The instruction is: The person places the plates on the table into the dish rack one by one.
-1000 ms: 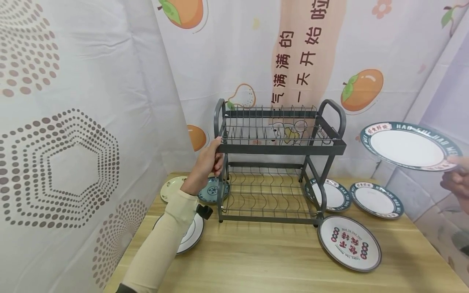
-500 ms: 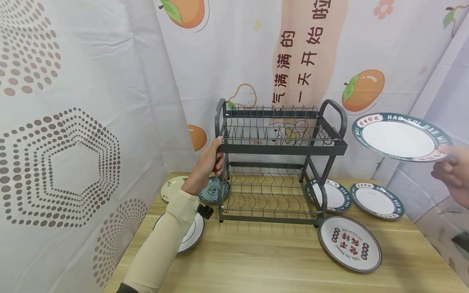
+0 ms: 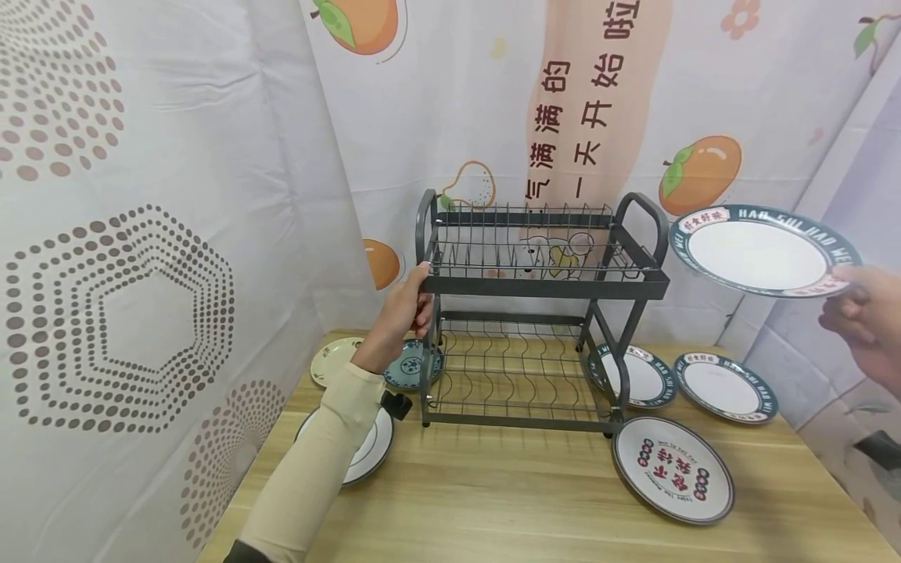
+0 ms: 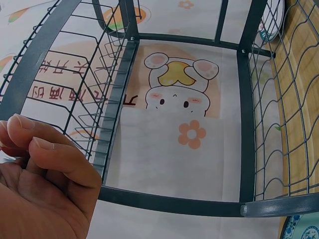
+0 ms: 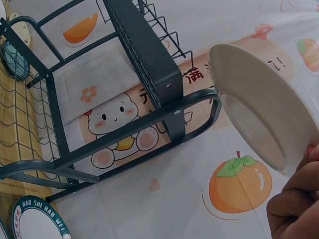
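The teal-rimmed dinner plate [image 3: 756, 252] was up in the air, tilted, to the right of the dark two-tier rack [image 3: 545, 287], its edge near the upper handle; whether the two touched could not be told. The right hand [image 3: 864, 313] pinched the plate's rim, thumb on top and fingers curled beneath. The left hand [image 3: 403, 311] gripped the rack's upper front left corner. On the wooden table [image 3: 507, 500], two smaller teal-rimmed plates [image 3: 725, 388] and a red-lettered plate [image 3: 672, 469] lay rightward; a blue-patterned plate [image 3: 411, 367], a cream plate [image 3: 329, 361] and a dark-rimmed white plate [image 3: 378, 444] lay leftward.
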The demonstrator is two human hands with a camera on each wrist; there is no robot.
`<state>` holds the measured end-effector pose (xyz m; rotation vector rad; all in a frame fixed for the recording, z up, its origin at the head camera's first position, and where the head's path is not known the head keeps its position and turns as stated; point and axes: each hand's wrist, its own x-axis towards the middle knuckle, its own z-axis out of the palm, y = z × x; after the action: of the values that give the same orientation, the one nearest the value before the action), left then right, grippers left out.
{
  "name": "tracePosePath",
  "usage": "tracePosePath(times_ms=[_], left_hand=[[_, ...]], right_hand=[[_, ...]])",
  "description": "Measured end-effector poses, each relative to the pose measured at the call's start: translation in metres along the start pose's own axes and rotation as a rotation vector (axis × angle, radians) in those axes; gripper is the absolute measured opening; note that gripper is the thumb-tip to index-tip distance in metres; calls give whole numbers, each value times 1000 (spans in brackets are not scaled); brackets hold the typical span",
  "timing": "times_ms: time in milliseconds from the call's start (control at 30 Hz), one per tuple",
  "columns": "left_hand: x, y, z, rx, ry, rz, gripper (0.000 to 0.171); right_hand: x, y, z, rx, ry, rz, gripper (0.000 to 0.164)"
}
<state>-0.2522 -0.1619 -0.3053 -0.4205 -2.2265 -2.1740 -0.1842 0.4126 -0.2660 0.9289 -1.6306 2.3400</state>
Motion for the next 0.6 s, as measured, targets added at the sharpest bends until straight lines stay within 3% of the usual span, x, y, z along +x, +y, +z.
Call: tracePosePath(times_ms=[133, 300, 433, 600], left_hand=[[1, 0, 0, 1, -3, 2, 67], [2, -1, 0, -5, -3, 2, 65], [1, -1, 0, -2, -2, 4, 65], [1, 0, 0, 3, 7, 5, 64]], right_hand=[[8, -2, 8, -21, 83, 22, 42], [20, -3, 17, 119, 164, 62, 40], [27, -3, 23, 196, 152, 41, 41], [36, -6, 29, 129, 223, 101, 37]])
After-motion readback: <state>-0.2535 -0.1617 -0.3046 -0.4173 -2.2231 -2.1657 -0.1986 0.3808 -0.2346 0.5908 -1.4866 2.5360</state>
